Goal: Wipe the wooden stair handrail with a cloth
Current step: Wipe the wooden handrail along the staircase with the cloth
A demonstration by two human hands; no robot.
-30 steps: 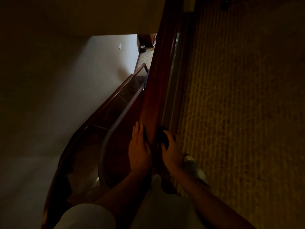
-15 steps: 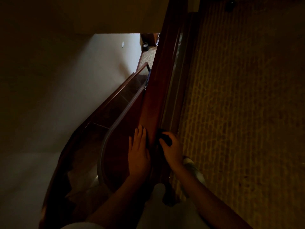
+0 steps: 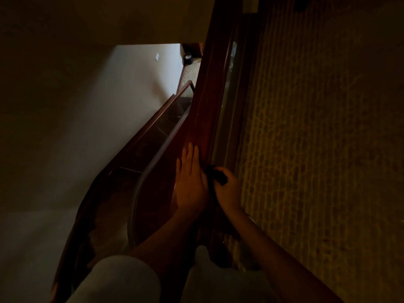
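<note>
Two hands sit low on the wooden handrail (image 3: 207, 101), side by side and almost touching. The left hand (image 3: 190, 180) lies flat on the rail's top face, fingers straight, gripping nothing. The right hand (image 3: 228, 192) is curled round a dark cloth (image 3: 215, 174), which is bunched against the rail's right edge. Patterned carpet (image 3: 317, 149) lies to the right and a pale wall (image 3: 135, 88) to the left down the stairwell. Very dim, so cloth detail is unreadable.
</note>
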